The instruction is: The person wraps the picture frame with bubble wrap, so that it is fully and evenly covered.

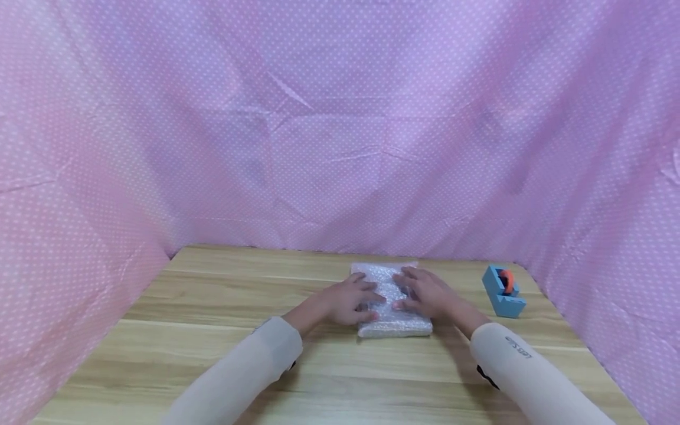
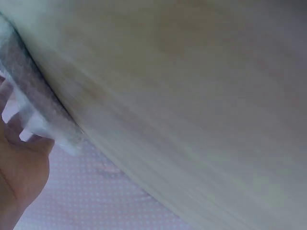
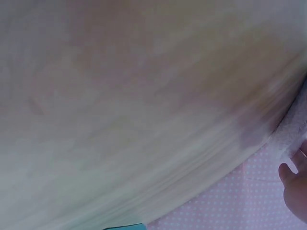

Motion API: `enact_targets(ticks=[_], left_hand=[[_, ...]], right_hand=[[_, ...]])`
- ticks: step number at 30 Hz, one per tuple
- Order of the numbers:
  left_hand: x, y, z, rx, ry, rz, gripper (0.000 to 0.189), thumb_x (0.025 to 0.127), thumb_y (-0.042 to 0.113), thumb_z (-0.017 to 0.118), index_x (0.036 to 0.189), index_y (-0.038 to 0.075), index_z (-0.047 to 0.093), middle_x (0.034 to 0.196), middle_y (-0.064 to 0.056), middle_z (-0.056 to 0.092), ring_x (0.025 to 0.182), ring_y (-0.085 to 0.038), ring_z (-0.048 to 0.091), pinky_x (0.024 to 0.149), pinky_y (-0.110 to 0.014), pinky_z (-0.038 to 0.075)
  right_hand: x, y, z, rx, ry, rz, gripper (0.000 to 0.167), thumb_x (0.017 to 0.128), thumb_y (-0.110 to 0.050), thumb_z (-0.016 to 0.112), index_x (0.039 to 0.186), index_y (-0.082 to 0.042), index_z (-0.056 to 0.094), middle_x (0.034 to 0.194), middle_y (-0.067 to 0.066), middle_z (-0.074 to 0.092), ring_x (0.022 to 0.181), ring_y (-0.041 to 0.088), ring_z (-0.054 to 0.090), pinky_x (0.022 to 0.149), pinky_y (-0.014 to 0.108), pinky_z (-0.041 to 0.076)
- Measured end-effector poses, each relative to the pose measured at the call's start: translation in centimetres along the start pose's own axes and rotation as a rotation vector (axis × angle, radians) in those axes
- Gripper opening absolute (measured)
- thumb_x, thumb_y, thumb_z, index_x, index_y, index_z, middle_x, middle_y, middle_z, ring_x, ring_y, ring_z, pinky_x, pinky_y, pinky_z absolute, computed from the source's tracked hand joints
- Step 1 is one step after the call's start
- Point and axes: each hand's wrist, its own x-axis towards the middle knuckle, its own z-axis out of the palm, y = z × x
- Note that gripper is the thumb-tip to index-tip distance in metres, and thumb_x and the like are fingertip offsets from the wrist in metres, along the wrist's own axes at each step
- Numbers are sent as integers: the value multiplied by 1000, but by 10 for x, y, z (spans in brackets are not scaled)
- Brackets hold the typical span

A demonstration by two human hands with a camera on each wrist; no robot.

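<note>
A flat rectangular bundle in clear bubble wrap (image 1: 395, 326) lies on the wooden table, between both hands. My left hand (image 1: 347, 300) rests on its left part with the fingers spread. On the right part rests my right hand (image 1: 429, 293), its fingers pointing inward. In the left wrist view the left hand (image 2: 24, 167) touches the edge of the bubble wrap (image 2: 38, 91). The right wrist view catches only part of the right hand (image 3: 295, 184) beside the bubble wrap (image 3: 290, 132). What lies inside the wrap cannot be made out.
A blue tape dispenser (image 1: 504, 298) with an orange roll stands at the right of the wooden table (image 1: 212, 336). Pink dotted cloth (image 1: 340, 177) hangs behind the table and along both sides.
</note>
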Motion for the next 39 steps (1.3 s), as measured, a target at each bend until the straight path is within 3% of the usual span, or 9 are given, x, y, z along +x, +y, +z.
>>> enact_targets(ticks=[6,10,14,20,27,35,39], left_hand=[[-6,9,-1,52,16,33,69,98,72,41,154,31,48,164,-9,36,150,-45,25,117,-59,30],[-10,13,-1,92,23,127,72,98,72,42,156,30,44,162,-10,38,150,-41,30,121,-57,23],[-12,15,-2,98,38,174,63,100,68,43,150,31,54,158,-12,45,148,-40,35,124,-55,18],[-12,14,-4,62,9,135,60,99,71,42,144,36,59,158,-11,45,148,-45,31,123,-56,17],[-4,7,-6,28,-43,64,59,97,74,41,145,42,57,161,-8,40,148,-54,20,117,-63,27],[-1,4,-6,16,-57,35,60,97,74,42,146,41,56,162,-10,38,149,-54,17,119,-62,26],[-2,3,-7,40,-58,15,61,96,77,40,147,45,54,166,-13,30,150,-53,17,116,-61,32]], right_hand=[[-4,-4,1,-16,-17,32,78,93,-64,62,150,-12,53,157,25,41,144,48,37,117,63,28],[-9,-6,2,-36,-7,3,78,94,-64,60,147,-8,55,154,29,42,141,50,39,115,63,31],[-12,-8,3,-42,21,-16,75,94,-61,62,144,-5,58,151,31,45,139,51,42,113,64,34],[-13,-10,0,5,7,9,74,94,-58,65,146,-6,56,155,30,40,142,51,38,114,64,33],[-7,-2,2,-2,45,-12,71,94,-55,67,144,-6,59,152,31,43,139,51,42,111,64,36],[1,3,1,48,-26,41,75,94,-60,64,148,-9,55,158,29,37,143,50,36,113,65,33],[2,2,-1,67,-41,54,76,93,-60,65,149,-10,54,159,26,35,145,49,34,114,65,32]])
